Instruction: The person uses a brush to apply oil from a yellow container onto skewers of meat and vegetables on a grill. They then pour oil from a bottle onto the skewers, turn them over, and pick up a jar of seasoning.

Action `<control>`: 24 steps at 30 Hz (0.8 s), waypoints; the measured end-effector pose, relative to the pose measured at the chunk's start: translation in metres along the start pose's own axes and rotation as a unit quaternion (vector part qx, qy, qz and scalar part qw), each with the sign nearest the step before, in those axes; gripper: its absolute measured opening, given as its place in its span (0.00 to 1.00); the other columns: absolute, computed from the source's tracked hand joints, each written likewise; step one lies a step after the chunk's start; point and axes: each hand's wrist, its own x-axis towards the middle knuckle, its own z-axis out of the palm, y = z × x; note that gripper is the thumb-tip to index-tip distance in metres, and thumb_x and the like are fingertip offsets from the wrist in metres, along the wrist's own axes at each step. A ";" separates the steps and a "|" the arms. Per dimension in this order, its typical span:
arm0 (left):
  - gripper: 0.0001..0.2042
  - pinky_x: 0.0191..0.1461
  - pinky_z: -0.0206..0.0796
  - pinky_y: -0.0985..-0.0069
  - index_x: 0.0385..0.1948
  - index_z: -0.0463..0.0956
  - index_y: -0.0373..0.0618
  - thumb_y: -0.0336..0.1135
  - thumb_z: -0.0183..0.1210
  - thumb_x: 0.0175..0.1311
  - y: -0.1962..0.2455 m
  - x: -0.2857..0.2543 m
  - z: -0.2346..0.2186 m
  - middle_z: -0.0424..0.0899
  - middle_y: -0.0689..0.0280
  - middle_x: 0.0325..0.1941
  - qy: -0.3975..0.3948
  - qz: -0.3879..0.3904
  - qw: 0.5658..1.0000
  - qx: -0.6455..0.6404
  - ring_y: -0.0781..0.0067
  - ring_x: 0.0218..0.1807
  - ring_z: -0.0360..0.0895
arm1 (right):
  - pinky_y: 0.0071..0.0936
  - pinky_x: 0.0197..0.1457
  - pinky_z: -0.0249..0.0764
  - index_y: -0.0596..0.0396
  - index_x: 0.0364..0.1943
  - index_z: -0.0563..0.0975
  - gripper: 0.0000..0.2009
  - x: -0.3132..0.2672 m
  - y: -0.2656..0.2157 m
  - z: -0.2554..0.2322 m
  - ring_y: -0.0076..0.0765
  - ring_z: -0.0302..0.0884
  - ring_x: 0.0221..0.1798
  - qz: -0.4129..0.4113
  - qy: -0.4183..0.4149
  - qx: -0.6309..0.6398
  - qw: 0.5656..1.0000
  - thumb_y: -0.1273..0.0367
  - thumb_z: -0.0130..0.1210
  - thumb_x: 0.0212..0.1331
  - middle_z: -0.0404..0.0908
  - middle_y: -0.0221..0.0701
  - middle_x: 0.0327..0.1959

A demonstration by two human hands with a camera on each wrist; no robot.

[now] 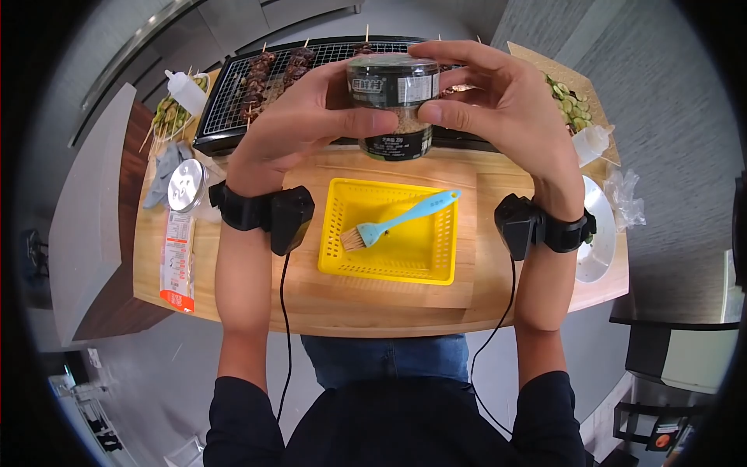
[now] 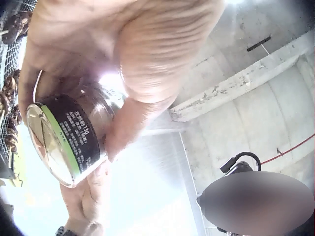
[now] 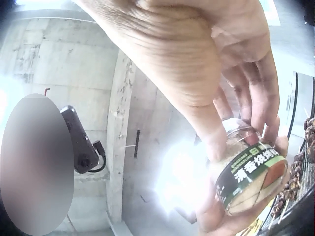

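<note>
I see a wooden table point(image 1: 327, 303) carrying everything, with a black grill point(image 1: 233, 101) along its far edge and meat skewers point(image 1: 257, 74) lying on the wire rack. Nearer me, a yellow basket point(image 1: 424, 261) sits on the table centre, and a blue brush point(image 1: 397, 222) lies across it, bristles toward the left. Left side: a squeeze bottle point(image 1: 185, 92) by a plate of green skewers point(image 1: 167, 117), a metal-lidded jar point(image 1: 185, 187) and a flat packet point(image 1: 177, 261) below it. Right side: sliced cucumber point(image 1: 572, 105), a white plate point(image 1: 599, 233), crumpled plastic point(image 1: 626, 198).

Both hands are raised above the basket, in front of the grill. My left hand point(image 1: 292, 121) wraps the spice jar point(image 1: 391, 105) from the left, thumb across its front. My right hand point(image 1: 498, 101) grips it from the right, fingers over the dark lid, thumb on the glass. The jar is upright, clear of the table, green label, pale granules inside. Left wrist view shows the jar base point(image 2: 54, 142); right wrist view shows the label point(image 3: 251, 177).
</note>
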 end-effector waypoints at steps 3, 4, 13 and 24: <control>0.31 0.60 0.66 0.78 0.58 0.69 0.40 0.33 0.72 0.51 0.008 -0.005 0.008 0.79 0.66 0.52 0.005 -0.020 1.000 -0.018 0.77 0.54 0.75 | 0.17 0.40 0.74 0.55 0.51 0.81 0.25 0.000 0.000 0.003 0.17 0.77 0.32 0.006 -0.007 -0.013 1.000 0.66 0.73 0.45 0.83 0.27 0.31; 0.31 0.60 0.66 0.78 0.58 0.69 0.40 0.33 0.72 0.51 0.010 -0.005 0.009 0.79 0.66 0.52 0.007 -0.021 1.000 -0.017 0.77 0.54 0.75 | 0.17 0.39 0.74 0.54 0.51 0.81 0.26 0.000 0.000 0.005 0.17 0.76 0.32 0.000 -0.007 -0.010 1.000 0.65 0.74 0.44 0.82 0.26 0.29; 0.31 0.61 0.65 0.78 0.57 0.70 0.40 0.32 0.72 0.49 0.006 -0.003 0.005 0.79 0.66 0.51 -0.021 -0.010 1.000 0.004 0.77 0.54 0.75 | 0.18 0.41 0.75 0.55 0.51 0.80 0.28 0.000 0.000 0.006 0.18 0.77 0.33 0.005 -0.013 -0.019 1.000 0.64 0.75 0.42 0.83 0.28 0.30; 0.31 0.61 0.63 0.79 0.57 0.71 0.39 0.33 0.73 0.48 0.009 -0.004 0.007 0.79 0.67 0.51 -0.017 -0.029 0.999 -0.005 0.78 0.55 0.74 | 0.18 0.42 0.75 0.53 0.52 0.81 0.28 0.000 -0.002 0.009 0.18 0.76 0.33 0.010 -0.011 -0.008 1.000 0.64 0.75 0.41 0.82 0.27 0.29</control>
